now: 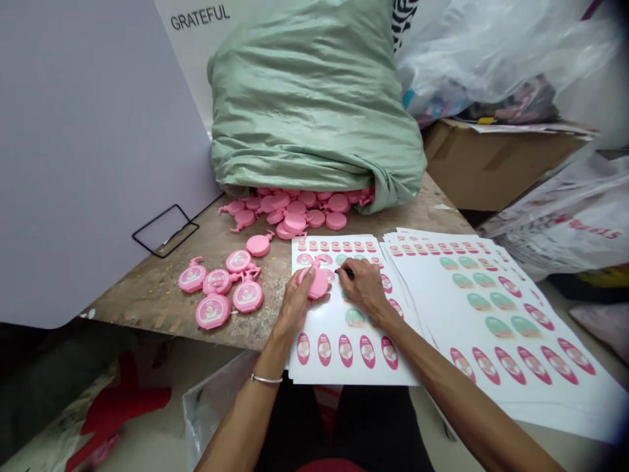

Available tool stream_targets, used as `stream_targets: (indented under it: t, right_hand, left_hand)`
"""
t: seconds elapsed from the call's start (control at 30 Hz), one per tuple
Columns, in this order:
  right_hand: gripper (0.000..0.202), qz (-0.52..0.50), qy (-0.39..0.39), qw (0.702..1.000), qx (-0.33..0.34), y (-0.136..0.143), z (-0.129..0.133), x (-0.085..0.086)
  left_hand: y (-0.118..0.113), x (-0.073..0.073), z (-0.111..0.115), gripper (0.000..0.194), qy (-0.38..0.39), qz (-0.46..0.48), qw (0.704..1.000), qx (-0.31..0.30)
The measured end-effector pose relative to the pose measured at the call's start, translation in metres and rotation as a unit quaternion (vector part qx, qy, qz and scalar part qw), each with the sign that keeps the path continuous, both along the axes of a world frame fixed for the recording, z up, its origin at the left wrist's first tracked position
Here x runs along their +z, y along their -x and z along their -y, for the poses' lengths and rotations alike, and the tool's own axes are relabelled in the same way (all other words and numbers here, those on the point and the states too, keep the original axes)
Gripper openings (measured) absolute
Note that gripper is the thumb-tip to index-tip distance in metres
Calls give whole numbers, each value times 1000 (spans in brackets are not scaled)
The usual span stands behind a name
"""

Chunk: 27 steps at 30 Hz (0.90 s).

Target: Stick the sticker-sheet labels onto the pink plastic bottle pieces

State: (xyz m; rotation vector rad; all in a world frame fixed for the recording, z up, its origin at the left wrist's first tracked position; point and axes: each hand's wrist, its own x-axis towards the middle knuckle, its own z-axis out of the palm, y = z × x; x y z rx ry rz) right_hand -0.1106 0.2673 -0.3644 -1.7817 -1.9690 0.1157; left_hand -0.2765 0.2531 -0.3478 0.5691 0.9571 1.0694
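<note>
My left hand (295, 298) is closed around a pink round plastic piece (318, 283) with a hooked stem, its plain face turned up. Close by on the right, my right hand (364, 283) pinches a small dark tool (348, 273) whose kind I cannot make out. Both hands are over a printed sticker sheet (319, 375) with pink oval, green and small pink labels. To the left lie several pink pieces (213, 311) with labels on their faces, and one plain pink piece (258, 245).
A pale green sack (314, 98) spills a heap of plain pink pieces (295, 219) onto the wooden table (147, 288). More sticker sheets (417, 275) are stacked at right. A black wire frame (166, 231) lies by the grey panel (98, 144). A cardboard box (496, 167) stands at back right.
</note>
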Motion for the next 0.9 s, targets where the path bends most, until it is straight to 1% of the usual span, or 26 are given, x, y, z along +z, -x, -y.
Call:
stream_targets:
  t: [0.23,0.37,0.47,0.53,0.57,0.63,0.77,0.83,0.9]
  right_hand:
    - [14,-45,12,999,5,-2,-2,-1]
    - [14,-33,20,999,-9,0,-3,0]
    - [16,-8,1,1000,-17,3,-2,0]
    - [20,-20,-17,999,-22,4,-1,-1]
    - [22,-44,-16,999,-26,4,-1,-2]
    - [26,-114,9,993,-35,4,-1,-3]
    - [30,-233,69,969,-48,2,-8,-4]
    - [33,-298,86,950,-43,1,-12,1]
    - [37,-373,99,921,-45,-1,-15,8]
  left_hand:
    - [1,0,0,44,0,1,1000,-9]
    - [1,-2,1,42,-10,4,1000,-15]
    - [1,-3,1,42,-16,1,1000,-15]
    - [1,-4,1,42,-19,-3,1000,-13]
    - [0,-4,2,43,-20,-6,1000,-10]
    - [0,-4,3,45,-25,-10,1000,-4]
    - [0,-5,5,45,-42,5,999,9]
    - [0,-7,6,43,-52,17,998,29]
    - [0,-8,7,43,-60,25,996,56]
